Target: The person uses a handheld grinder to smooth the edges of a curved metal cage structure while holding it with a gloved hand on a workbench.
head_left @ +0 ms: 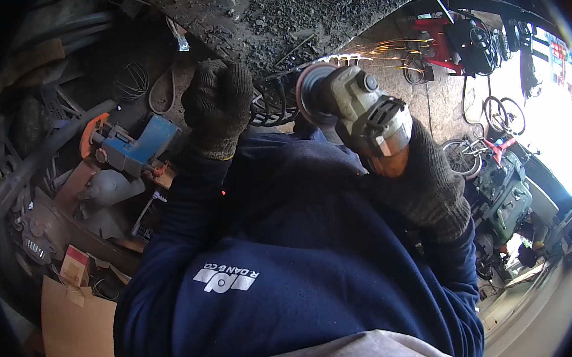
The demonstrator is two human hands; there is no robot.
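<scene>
An angle grinder (364, 108) with a pale, worn gear head is in my right hand (431, 182), which wears a dark knitted glove wrapped round the body. Its round disc (313, 91) is up against a thin bright metal edge (307, 66) by the rim of the worktable. Orange sparks (381, 49) fly off to the right from there. My left hand (218, 104), in the same kind of glove, is closed in a fist at the table's front edge, left of the disc. Whatever it may grip is hidden by the glove.
Dark grit and metal crumbs cover the worktable (244, 16). On the left lie a blue-and-orange machine (142, 143), scrap metal and a cardboard box (77, 323). At the right are a red machine (435, 43), a bicycle (463, 158) and a green engine-like unit (500, 193).
</scene>
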